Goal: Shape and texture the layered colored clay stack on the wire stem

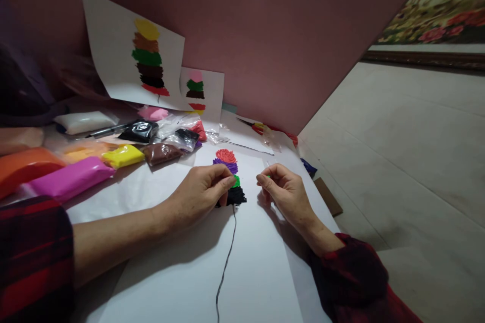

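A white sheet [212, 272] bears a stack of clay patches: a red patch [225, 156] on top, a purple patch [231, 167], a green patch [237, 181] and a black patch [237, 196]. A dark wavy line [227, 257] runs from the black patch toward me. My left hand [206, 189] is over the left side of the stack, thumb and index finger pinched together; what they hold, if anything, is hidden. To the right of the stack, my right hand [282, 192] pinches a small bit of green clay [269, 177].
Clay packets, including a magenta one [71, 177] and a yellow one [123, 156], lie at the left. Two sheets with coloured stacks [113, 60] [214, 91] lean on the pink wall [257, 35]. Scissors [257, 127] lie behind; tiled floor is at right.
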A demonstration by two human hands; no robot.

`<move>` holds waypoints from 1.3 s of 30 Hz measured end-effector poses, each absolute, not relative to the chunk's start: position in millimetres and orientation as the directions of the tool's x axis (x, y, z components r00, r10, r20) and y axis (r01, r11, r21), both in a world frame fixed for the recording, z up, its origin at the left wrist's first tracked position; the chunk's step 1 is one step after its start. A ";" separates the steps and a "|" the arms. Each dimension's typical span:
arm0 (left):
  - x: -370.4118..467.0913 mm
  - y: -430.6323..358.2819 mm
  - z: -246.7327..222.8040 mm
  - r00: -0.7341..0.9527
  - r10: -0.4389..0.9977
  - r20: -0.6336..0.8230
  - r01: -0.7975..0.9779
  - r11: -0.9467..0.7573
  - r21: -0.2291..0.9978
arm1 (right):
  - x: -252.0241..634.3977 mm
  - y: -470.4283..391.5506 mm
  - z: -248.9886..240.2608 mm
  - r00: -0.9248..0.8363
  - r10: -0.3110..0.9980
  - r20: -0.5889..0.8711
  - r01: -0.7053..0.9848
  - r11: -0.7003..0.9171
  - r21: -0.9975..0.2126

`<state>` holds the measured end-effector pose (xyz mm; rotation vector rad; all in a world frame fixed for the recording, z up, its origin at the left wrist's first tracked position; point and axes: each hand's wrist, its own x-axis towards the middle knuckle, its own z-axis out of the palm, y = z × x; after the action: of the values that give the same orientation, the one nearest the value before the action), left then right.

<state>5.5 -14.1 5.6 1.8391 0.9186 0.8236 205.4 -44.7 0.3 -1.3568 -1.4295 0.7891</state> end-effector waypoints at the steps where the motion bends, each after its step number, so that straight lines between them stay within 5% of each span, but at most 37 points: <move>1: 5.6 -14.1 5.6 0.502 0.849 0.163 0.252 -0.324 0.912 | 205.3 -44.7 0.5 0.102 0.972 0.212 0.340 0.166 -0.926; 39: 5.0 -10.5 5.1 0.294 0.938 0.181 0.069 -0.210 0.975 | 205.3 -42.5 -4.1 0.168 0.961 0.222 0.145 0.198 -0.969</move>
<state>5.0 -10.5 5.1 1.5519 0.9585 1.0793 205.3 -42.5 -4.1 -1.2213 -1.2556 0.8560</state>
